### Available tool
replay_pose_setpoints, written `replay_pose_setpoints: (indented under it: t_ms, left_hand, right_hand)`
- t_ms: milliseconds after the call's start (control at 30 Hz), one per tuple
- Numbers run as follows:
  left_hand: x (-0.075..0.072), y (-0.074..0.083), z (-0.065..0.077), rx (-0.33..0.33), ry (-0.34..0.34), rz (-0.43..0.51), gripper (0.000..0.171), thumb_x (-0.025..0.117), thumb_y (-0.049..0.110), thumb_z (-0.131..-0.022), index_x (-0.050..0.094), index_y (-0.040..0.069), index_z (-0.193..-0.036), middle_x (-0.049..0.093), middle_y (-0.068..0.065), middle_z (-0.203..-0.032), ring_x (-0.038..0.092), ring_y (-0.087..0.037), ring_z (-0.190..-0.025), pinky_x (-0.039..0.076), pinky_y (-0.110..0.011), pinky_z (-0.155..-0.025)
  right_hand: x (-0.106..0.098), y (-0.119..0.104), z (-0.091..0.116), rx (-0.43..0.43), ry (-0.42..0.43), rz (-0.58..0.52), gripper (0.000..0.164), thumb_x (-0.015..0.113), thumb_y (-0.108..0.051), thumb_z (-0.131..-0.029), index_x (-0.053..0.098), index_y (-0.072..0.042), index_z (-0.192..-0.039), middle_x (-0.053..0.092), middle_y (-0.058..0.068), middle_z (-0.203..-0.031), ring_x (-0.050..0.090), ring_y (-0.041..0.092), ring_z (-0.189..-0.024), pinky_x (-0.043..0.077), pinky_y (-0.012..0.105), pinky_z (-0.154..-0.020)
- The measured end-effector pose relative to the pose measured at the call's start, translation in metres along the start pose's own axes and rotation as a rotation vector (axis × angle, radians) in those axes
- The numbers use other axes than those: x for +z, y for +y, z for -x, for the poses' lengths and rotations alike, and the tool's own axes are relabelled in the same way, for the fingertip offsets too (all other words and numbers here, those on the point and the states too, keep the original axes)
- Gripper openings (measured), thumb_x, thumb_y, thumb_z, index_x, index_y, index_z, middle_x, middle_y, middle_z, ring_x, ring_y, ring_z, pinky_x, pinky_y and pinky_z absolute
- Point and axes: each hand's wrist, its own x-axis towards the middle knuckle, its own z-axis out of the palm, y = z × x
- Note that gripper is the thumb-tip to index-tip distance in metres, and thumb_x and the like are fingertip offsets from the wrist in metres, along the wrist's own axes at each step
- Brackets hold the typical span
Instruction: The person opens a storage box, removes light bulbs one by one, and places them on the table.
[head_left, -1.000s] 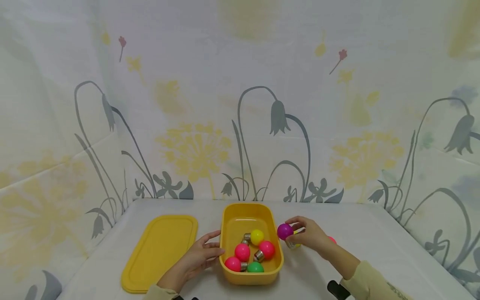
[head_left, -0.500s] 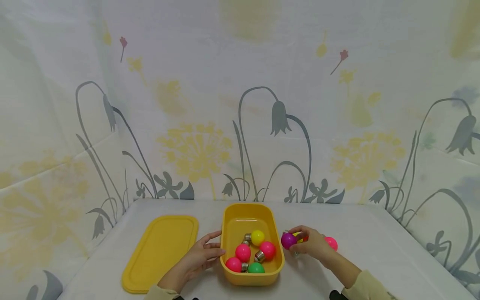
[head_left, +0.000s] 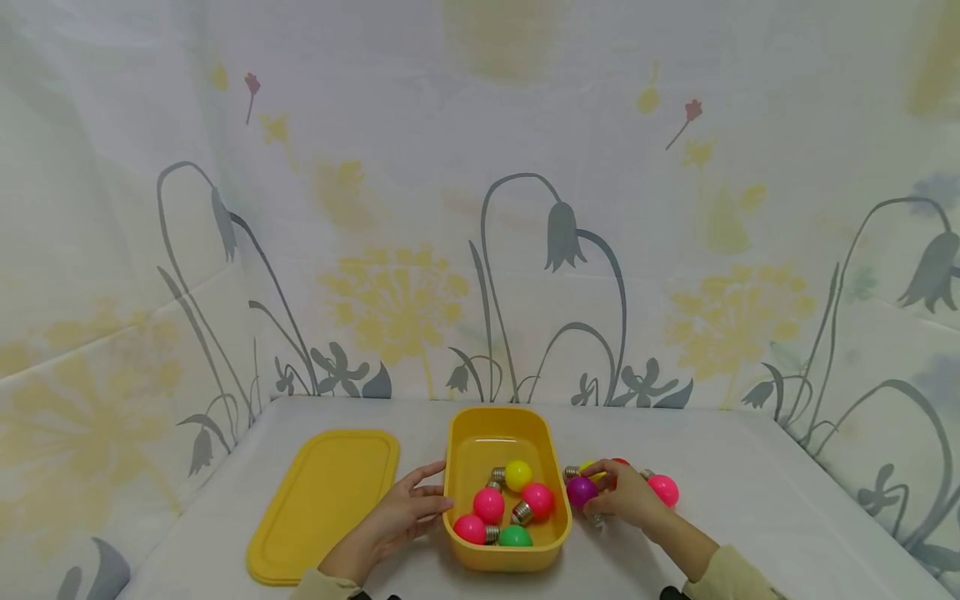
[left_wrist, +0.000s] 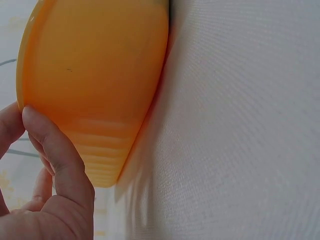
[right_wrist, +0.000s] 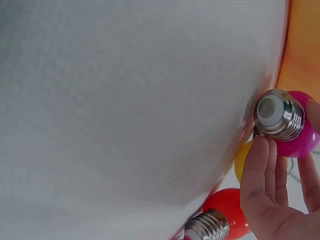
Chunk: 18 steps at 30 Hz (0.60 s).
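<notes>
In the head view, a yellow plastic container [head_left: 454, 433] holds several coloured light bulbs, among them a yellow bulb [head_left: 518, 476] and a green bulb [head_left: 515, 536]. My left hand [head_left: 405, 512] holds its left rim, fingertips at the edge and outer wall [left_wrist: 100, 75]. Just right of the container, my right hand [head_left: 626, 500] grips a purple light bulb [head_left: 582, 492] between thumb and fingers. In the right wrist view, that bulb's metal screw base [right_wrist: 280, 115] faces the camera. Close behind it are another yellow bulb [right_wrist: 241, 159] and a red bulb [right_wrist: 230, 207].
A flat yellow lid [head_left: 326, 504] lies left of the container on the white-covered table [head_left: 750, 483]. A pink bulb [head_left: 663, 490] rests right of my right hand. A flower-printed cloth [head_left: 405, 208] stands upright behind the table.
My right hand has lowered the purple bulb toward the table and slightly right, turning its base from facing down to up-left. My left hand stays at the container's rim.
</notes>
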Motion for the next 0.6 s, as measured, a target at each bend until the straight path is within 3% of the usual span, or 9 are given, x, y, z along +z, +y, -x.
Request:
replay_pose_setpoints:
  t_ms: [333, 600]
  left_hand:
    - [-0.0005, 0.0, -0.0005, 0.004, -0.006, 0.001, 0.066, 0.067, 0.007, -0.085, 0.032, 0.002, -0.142, 0.058, -0.012, -0.104, 0.059, -0.015, -0.075, 0.053, -0.026, -0.071]
    - [-0.0006, -0.0004, -0.0012, -0.013, 0.002, 0.007, 0.067, 0.067, 0.007, -0.085, 0.032, 0.003, -0.142, 0.057, -0.012, -0.104, 0.059, -0.016, -0.077, 0.053, -0.027, -0.072]
  right_hand:
    - [0.0, 0.0, -0.0029, 0.024, 0.011, 0.014, 0.042, 0.08, -0.002, -0.066, 0.062, -0.003, -0.104, 0.054, 0.007, -0.084, 0.051, 0.022, -0.079, 0.054, 0.031, -0.066]
    - [-0.0033, -0.0058, -0.0013, -0.005, 0.014, 0.012, 0.039, 0.076, 0.0, -0.068, 0.062, -0.002, -0.104, 0.054, 0.007, -0.083, 0.052, 0.02, -0.072, 0.053, 0.031, -0.065]
